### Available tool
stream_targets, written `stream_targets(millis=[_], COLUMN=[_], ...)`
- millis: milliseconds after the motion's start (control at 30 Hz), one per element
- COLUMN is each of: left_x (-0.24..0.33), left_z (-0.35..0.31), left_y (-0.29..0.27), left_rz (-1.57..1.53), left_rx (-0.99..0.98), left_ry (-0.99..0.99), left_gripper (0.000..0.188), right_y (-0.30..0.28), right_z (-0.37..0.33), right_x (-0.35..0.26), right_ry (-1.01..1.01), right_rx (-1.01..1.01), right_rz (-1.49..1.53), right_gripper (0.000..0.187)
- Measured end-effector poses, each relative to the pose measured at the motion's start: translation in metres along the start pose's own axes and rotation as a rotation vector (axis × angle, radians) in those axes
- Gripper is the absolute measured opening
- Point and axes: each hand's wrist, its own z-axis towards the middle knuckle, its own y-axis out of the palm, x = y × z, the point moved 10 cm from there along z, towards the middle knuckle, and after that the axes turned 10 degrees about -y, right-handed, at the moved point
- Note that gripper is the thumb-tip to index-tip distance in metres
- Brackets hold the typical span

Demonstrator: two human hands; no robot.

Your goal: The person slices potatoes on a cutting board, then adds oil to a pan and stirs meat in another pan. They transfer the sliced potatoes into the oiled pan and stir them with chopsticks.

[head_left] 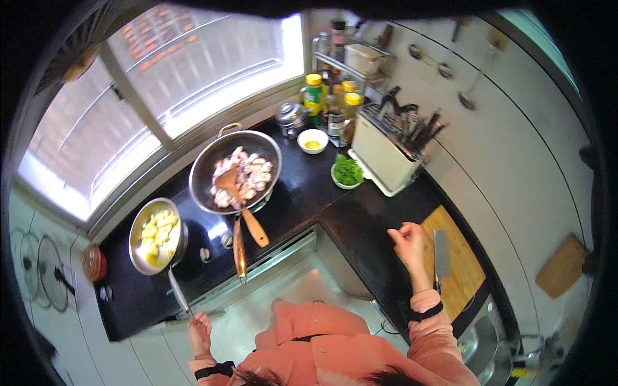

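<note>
My left hand [200,329] is low at the left, fingers curled at the end of the long metal handle of a steel pan [178,293]. Yellow chunks [156,235], like cut potato, lie in that pan. My right hand [408,246] is raised beside the wooden cutting board [465,257], fingers curled in, with nothing visible in them. A cleaver [441,253] rests on the board near my right wrist. At the centre left stands a wok [197,168] with pale pink meat pieces [256,174]. A wooden spatula [253,225] leans in it, its handle over the rim.
Behind the wok are a glass jar [293,119], sauce bottles [313,96] and a white bowl [313,141] with yellow liquid. Chopped greens [348,171] fill a small bowl beside a cream knife block [383,154]. A sink [479,341] is at the lower right, a window [212,71] at the upper left.
</note>
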Motion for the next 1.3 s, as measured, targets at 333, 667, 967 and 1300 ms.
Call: stream_targets(millis=[333,667,967,1300], left_x=[-0.095,-0.157,-0.117,-0.079], left_z=[-0.078,-0.055,-0.027,-0.056], left_y=[-0.111,-0.197,-0.139,-0.041], left_rz=[0.149,0.05,0.165,0.397], left_rx=[0.337,0.382,0.275,0.159], left_ry=[0.029,-0.008,0.028,0.113], left_gripper=[0.042,0.049,0.034,0.024], right_y=[0.09,-0.081,-0.064,-0.171], right_z=[0.107,0.277,0.285,0.265], right_x=[-0.149,-0.035,-0.036,-0.126], right_ry=[-0.282,-0.198,-0.127,-0.271], right_rx=[-0.254,-0.023,-0.059,0.262], right_rz=[0.269,-0.164,0.006,0.176], right_gripper=[0.034,0.03,0.019,0.026])
